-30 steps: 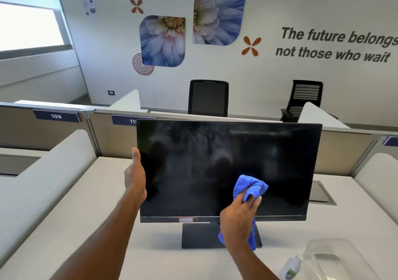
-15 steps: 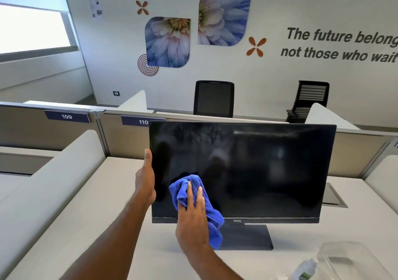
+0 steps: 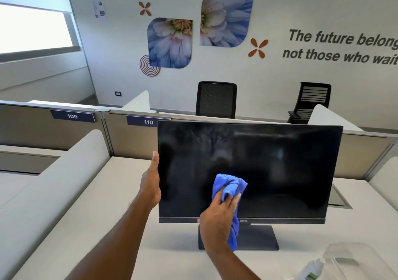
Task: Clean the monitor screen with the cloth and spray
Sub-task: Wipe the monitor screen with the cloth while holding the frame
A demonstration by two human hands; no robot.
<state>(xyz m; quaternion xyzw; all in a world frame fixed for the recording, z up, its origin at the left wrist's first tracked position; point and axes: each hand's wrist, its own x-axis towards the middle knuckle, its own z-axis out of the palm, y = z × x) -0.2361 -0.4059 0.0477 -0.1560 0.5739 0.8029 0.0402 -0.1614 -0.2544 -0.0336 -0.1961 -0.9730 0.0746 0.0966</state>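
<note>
1. Since half a second ago, the cloth (image 3: 229,183) has been swept rightward, to 7 o'clock on the monitor (image 3: 269,161).
2. It is clutched by the right hand (image 3: 217,221), fingers curled, and pressed to the glass.
3. The 9 o'clock edge is gripped by the left hand (image 3: 150,185), likely as bracing.
4. The spray bottle (image 3: 311,271) is left aside at 5 o'clock.

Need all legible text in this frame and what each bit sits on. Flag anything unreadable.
"109": left partition plate.
"110": right partition plate.
"The future belong", cut by the frame edge: upper wall lettering.
"not those who wait", running to the frame edge: lower wall lettering.
Too small or blurred: bezel logo on the monitor, wall notice, label on the spray bottle.
</note>
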